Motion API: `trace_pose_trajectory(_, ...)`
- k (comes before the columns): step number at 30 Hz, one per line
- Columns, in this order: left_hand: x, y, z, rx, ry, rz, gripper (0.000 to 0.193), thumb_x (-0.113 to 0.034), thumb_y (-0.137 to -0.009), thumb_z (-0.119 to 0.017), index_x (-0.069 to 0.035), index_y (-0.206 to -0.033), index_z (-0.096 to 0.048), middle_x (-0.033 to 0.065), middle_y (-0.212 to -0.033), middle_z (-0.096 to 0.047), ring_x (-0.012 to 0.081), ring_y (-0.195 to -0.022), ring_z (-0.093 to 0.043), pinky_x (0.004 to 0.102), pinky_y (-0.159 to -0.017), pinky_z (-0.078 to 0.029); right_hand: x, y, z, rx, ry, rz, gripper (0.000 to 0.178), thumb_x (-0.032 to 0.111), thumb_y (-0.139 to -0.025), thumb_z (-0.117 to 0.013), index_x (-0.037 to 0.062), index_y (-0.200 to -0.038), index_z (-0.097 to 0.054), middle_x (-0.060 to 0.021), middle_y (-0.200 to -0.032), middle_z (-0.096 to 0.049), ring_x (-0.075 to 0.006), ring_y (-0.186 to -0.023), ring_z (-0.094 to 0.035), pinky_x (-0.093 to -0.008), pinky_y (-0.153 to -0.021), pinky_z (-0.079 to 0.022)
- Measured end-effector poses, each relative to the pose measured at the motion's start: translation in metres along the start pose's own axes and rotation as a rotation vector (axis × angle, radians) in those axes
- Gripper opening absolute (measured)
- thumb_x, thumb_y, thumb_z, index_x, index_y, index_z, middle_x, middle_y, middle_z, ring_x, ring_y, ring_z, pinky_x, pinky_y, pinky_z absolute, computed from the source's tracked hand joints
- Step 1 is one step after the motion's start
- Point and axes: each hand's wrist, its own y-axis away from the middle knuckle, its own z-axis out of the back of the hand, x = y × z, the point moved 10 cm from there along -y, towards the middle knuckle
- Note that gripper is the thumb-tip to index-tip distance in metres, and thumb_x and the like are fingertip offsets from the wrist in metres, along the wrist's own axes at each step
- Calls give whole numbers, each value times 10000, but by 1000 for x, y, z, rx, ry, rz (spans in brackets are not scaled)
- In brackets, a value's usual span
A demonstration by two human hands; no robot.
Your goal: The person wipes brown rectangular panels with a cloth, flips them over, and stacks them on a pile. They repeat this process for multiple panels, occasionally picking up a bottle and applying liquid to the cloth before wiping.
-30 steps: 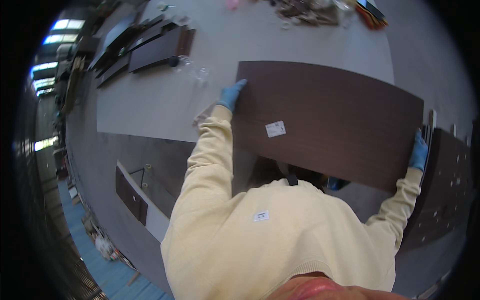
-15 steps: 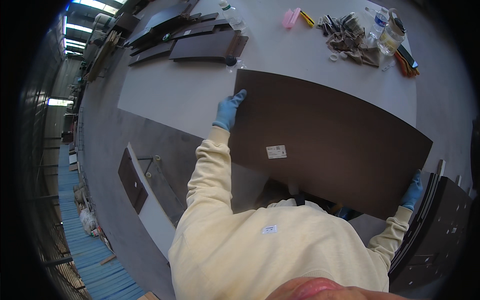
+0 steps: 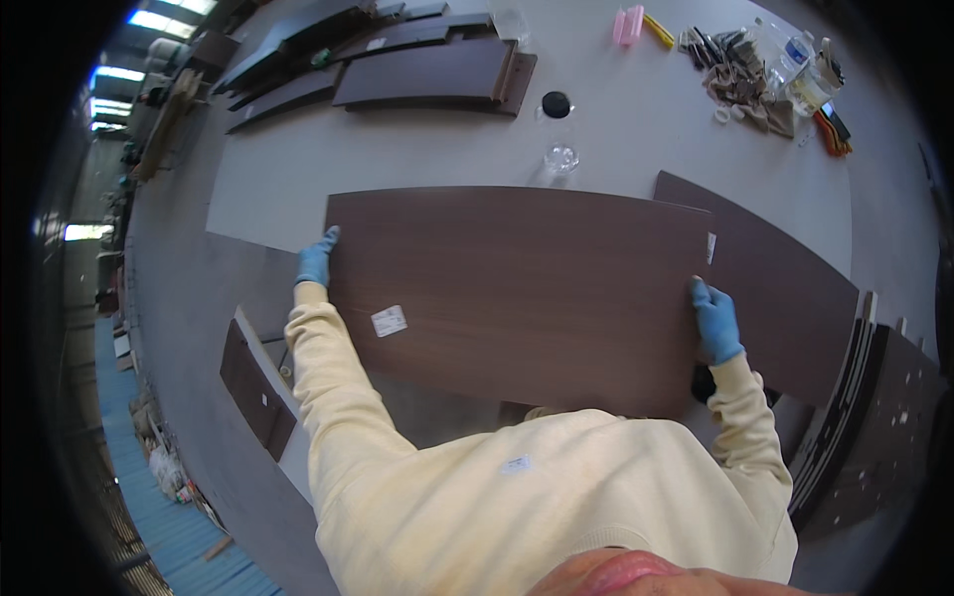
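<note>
A brown wood-grain panel (image 3: 517, 298) with a white label (image 3: 389, 320) lies nearly level in front of my body. My left hand (image 3: 315, 260), in a blue glove, grips its left end near the far corner. Gloved alike, my right hand (image 3: 717, 320) holds the right end, with fingertips at its edge. A second brown panel (image 3: 785, 288) shows beyond the right end, partly covered by the first one. Another white label (image 3: 711, 248) sits where the two panels meet; which one carries it I cannot tell.
Brown boards (image 3: 422, 74) are stacked on the pale table (image 3: 268, 189) at the far left. Past the panel stands a clear bottle (image 3: 561, 156). Bottles, a rag (image 3: 760, 107) and tools lie far right. Dark panels (image 3: 874, 427) stand close on my right.
The labelled panel has shifted left and turned more level, with both hands on it. A second panel has come into view at the right. The camera view has moved slightly.
</note>
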Motion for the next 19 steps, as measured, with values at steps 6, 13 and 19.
trace_pose_trajectory(6,127,-143,99,-15,-227,126,814,-542,-799,-834,104,-1264,-667,213,-1272,-695,286,-1111,-659,404,-1028,-497,-23,6,-202,171,185,-231,559,500,-1037,-563,-31,-1008,-736,-77,-856,-695,-197,-753,-639,-342,-749,-535)
trace_pose_trajectory(13,201,-223,79,391,339,553,766,-504,-887,-747,80,-1366,-618,179,-1366,-648,288,-1166,-645,393,-1043,-483,-2,-18,-322,163,471,-180,670,585,-1010,-475,-21,-1087,-750,-287,-1040,-736,-425,-1027,-716,-493,-911,-546)
trace_pose_trajectory(19,161,-276,83,72,-103,223,805,-570,-825,-802,60,-1309,-670,166,-1283,-707,305,-1068,-686,380,-987,-549,22,-37,-329,122,419,-218,756,642,-971,-512,-36,-1248,-700,-275,-1326,-651,-430,-1276,-603,-471,-1108,-440)
